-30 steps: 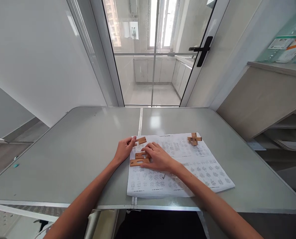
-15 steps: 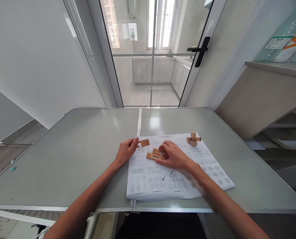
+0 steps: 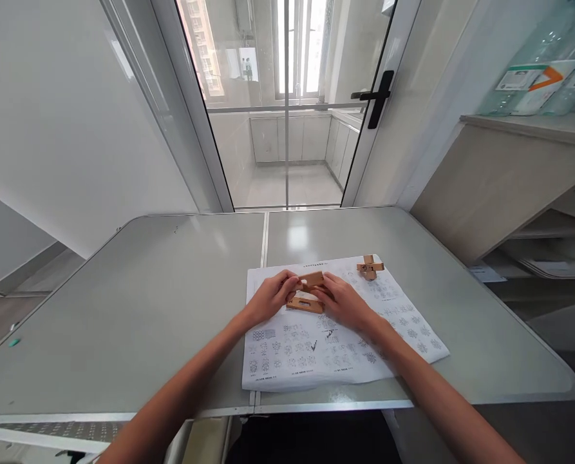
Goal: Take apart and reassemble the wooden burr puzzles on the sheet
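Note:
Both hands meet over a printed paper sheet (image 3: pixel 287 380) on the table. My left hand (image 3: pixel 270 298) pinches a notched wooden puzzle piece (image 3: pixel 312 279) at its left end. At the right end of that piece, my right hand (image 3: pixel 345 301) has its fingers closed; part of a second wooden piece shows beneath, mostly hidden by the fingers. A slotted wooden piece (image 3: pixel 305 305) lies flat on the sheet just below the hands. Toward the sheet's upper right stands a cross-shaped assembly of wooden pieces (image 3: pixel 370 267), with dark marks on it.
The grey table (image 3: pixel 123 309) has a seam running front to back. A glass door with a black handle (image 3: pixel 380 98) stands behind it. At right, plastic bottles (image 3: pixel 543 80) sit on a shelf (image 3: pixel 523 127). A small green object (image 3: pixel 14 342) lies near the left edge.
My left hand has moved right with its notched piece, bringing it to my right hand. My right hand has shifted slightly right, off the slotted piece. The view has tilted a little.

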`<state>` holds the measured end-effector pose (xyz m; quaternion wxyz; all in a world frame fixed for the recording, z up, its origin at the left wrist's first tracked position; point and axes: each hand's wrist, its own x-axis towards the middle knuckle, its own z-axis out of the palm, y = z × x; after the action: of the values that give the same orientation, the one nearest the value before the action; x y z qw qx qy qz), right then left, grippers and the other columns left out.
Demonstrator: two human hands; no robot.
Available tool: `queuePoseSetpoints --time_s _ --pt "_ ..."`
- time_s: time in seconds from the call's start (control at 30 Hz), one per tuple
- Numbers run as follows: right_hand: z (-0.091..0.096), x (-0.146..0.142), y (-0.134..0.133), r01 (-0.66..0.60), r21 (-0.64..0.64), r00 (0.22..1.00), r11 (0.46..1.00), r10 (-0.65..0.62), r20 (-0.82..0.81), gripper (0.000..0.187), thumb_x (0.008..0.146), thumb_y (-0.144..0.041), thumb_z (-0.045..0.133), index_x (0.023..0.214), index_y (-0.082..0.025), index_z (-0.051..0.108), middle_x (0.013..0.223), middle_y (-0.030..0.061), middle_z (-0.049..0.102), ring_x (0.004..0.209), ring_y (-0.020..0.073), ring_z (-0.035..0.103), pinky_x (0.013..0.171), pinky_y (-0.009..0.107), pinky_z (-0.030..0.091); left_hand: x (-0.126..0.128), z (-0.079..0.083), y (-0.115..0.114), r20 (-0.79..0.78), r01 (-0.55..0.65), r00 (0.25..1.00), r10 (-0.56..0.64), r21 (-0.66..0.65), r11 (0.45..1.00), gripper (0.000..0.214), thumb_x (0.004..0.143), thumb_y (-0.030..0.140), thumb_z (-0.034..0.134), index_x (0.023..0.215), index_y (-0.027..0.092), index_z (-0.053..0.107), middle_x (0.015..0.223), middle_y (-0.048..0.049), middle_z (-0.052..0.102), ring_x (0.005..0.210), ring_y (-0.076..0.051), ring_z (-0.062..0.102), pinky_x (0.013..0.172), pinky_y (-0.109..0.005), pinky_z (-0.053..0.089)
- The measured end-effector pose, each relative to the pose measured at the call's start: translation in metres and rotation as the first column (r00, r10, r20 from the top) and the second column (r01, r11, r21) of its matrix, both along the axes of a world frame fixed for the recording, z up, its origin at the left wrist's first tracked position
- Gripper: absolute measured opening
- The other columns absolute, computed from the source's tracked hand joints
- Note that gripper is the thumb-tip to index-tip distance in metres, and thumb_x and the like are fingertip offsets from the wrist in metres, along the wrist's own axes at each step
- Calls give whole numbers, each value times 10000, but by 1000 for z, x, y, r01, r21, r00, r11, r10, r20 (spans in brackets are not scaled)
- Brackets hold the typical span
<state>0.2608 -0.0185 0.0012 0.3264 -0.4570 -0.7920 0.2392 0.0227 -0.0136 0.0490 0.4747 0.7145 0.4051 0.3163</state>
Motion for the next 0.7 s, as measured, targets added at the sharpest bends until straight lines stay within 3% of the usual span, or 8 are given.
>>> queuePoseSetpoints --time_s 0.1,0.2,0.3,0.43,0.53,0.7 --pt "0 0 1 48 -161 975 986 -81 -205 349 1081 -540 410 931 -254 542 769 0 640 654 189 560 677 342 463 2 -13 -1 142 42 990 -21 -147 988 462 1037 613 467 1098 177 607 746 34 476 630 -109 403 580 -241 339" --pt "3 0 2 -53 -306 918 950 -74 -390 382 1071 -620 374 981 -265 479 616 -66 521 502 154 441 586 317 423 1 -22 0 242 90 970 -28 -247 965 515 1002 631 542 1220 167 595 785 29 497 604 -88 380 552 -234 313" --pt "6 1 4 -127 -365 880 922 -65 -470 431 1050 -680 350 943 -276 455 619 -55 477 479 155 417 510 312 387 0 -25 2 285 82 958 2 -282 956 559 952 648 616 1225 161 597 783 28 514 582 -77 375 526 -233 279" --pt "3 3 7 20 -273 937 962 -113 -330 485 1067 -648 299 823 -267 473 655 -8 547 538 167 480 548 319 441 -1 -28 4 314 3 945 89 -281 960 535 946 641 623 1182 161 603 773 31 505 544 -66 362 488 -230 247" --pt "-2 3 7 129 -187 953 974 -175 -249 474 1055 -626 391 837 -245 569 677 4 597 610 183 520 623 331 461 -2 -32 6 343 -54 928 143 -257 965 520 957 630 608 1187 164 598 757 42 491 507 -58 348 460 -229 241" --pt "-10 -1 7 129 -72 982 989 -138 -126 453 1062 -578 445 894 -229 680 896 62 691 794 223 624 752 364 497 -1 -34 7 349 -108 918 190 -243 964 509 960 627 606 1177 166 599 746 49 482 493 -56 361 442 -227 250"
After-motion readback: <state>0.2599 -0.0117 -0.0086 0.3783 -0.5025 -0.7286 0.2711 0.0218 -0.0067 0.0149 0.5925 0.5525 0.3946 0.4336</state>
